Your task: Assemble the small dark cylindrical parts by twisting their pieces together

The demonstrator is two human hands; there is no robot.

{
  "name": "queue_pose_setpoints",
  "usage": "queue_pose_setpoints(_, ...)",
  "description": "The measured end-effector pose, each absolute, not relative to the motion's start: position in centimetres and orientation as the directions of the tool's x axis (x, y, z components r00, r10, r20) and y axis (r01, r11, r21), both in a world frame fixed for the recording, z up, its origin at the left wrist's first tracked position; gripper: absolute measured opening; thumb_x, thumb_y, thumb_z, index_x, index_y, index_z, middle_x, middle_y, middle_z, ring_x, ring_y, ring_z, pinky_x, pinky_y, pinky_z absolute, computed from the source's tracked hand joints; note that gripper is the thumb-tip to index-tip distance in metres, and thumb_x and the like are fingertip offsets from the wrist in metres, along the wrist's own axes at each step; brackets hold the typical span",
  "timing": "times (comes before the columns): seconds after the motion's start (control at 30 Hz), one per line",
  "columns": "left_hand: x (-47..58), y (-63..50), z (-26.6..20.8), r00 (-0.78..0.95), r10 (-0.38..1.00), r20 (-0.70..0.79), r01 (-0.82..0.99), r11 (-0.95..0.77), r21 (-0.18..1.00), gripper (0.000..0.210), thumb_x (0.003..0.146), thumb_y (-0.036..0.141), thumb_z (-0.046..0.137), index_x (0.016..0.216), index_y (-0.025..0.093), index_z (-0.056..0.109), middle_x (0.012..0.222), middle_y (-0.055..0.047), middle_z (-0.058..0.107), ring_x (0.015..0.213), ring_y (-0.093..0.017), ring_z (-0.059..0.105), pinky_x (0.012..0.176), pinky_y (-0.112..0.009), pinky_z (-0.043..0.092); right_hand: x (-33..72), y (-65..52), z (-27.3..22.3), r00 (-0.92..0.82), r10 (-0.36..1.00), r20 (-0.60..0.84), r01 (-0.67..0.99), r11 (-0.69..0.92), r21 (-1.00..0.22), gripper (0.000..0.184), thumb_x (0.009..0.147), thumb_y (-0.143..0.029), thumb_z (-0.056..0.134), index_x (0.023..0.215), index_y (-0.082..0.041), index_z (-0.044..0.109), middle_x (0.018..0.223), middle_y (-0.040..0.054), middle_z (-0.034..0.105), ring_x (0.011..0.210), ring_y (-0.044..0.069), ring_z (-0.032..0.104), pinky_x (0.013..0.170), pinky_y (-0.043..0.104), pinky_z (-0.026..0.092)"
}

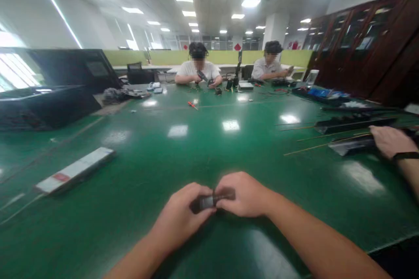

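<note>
Gripped between left hand (181,209) and right hand (244,194), at the near side of a green table (147,139): a small dark part (207,202), paler grey on top. Clasped on one end by curled left thumb and fingers; pinched at the other by right thumb and fingertips, nearly meeting those opposite. Too blurred for any sure reading of seam, joint or make.

In progress, by all appearances, a two-handed fitting or adjusting step on the small dark part. Called for next, in all likelihood: a steady hold on the left, with a small, careful push, pull or turn on the right.

Angled inward from the lower edge of view, left forearm (140,253) and right forearm (304,231), with knuckles up and wrists low. Impossible to tell whether resting on the table or just above.

Off to the right, another person's hand (393,141) at a dark tray (348,144), near thin rods (304,150). Well apart on the left, a long white box (77,170); farther across, a red screwdriver (193,105).
</note>
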State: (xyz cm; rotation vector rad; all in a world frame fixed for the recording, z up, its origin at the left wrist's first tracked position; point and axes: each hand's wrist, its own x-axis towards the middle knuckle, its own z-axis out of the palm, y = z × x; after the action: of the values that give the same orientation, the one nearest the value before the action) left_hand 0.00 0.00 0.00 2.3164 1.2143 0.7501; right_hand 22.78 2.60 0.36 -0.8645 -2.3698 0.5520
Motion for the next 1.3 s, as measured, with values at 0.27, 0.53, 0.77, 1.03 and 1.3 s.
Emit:
queue_pose_setpoints(0.27,0.20,0.50,-0.09,0.491,0.809,0.321,0.581,-0.579,0.572,0.017,0.084,0.028,0.069,0.100,0.026,0.064,0.095,0.002,0.068,0.088,-0.014,0.065,0.080,-0.027,0.049,22.84,2.53,0.43,-0.676,0.664,0.319,0.456,0.717,-0.527,0.018,0.086,-0.030,0.065,0.094,-0.017,0.075,0.083,0.0038,0.074,0.075,0.016,0.065,0.068,0.024,0.043)
queue_pose_setpoints(0.53,0.33,0.48,0.13,0.486,0.808,0.333,0.590,-0.585,0.556,0.016,0.084,0.027,0.069,0.099,0.025,0.064,0.093,0.001,0.068,0.087,-0.015,0.065,0.078,-0.027,0.050,22.91,2.63,0.32,-0.682,0.651,0.334,0.458,0.736,-0.499,0.018,0.087,-0.031,0.064,0.094,-0.018,0.075,0.083,0.0037,0.075,0.075,0.016,0.065,0.068,0.024,0.042)
queue_pose_setpoints(0.77,0.21,0.54,-0.10,0.475,0.794,0.380,0.586,-0.608,0.537,0.016,0.085,0.026,0.069,0.100,0.026,0.063,0.093,0.001,0.067,0.086,-0.014,0.064,0.077,-0.027,0.050,23.14,2.74,0.44,-0.681,0.653,0.331,0.469,0.736,-0.488,0.018,0.087,-0.030,0.064,0.093,-0.018,0.075,0.081,0.0030,0.074,0.072,0.015,0.064,0.066,0.024,0.041)
queue_pose_setpoints(1.03,-0.02,0.57,-0.33,0.469,0.796,0.383,0.602,-0.606,0.520,0.018,0.084,0.027,0.070,0.100,0.027,0.063,0.094,0.002,0.067,0.087,-0.014,0.064,0.078,-0.027,0.051,23.17,2.74,0.58,-0.684,0.661,0.308,0.487,0.729,-0.481,0.019,0.088,-0.030,0.063,0.094,-0.018,0.076,0.084,0.0038,0.075,0.076,0.016,0.065,0.067,0.025,0.041)
queue_pose_setpoints(1.3,0.03,0.63,-0.18,0.474,0.789,0.391,0.604,-0.614,0.508,0.016,0.085,0.029,0.069,0.100,0.026,0.063,0.093,0.001,0.067,0.086,-0.015,0.064,0.077,-0.027,0.051,23.21,2.85,0.58,-0.685,0.659,0.312,0.494,0.734,-0.465,0.019,0.087,-0.030,0.063,0.093,-0.018,0.076,0.083,0.0040,0.075,0.074,0.016,0.065,0.067,0.025,0.041)
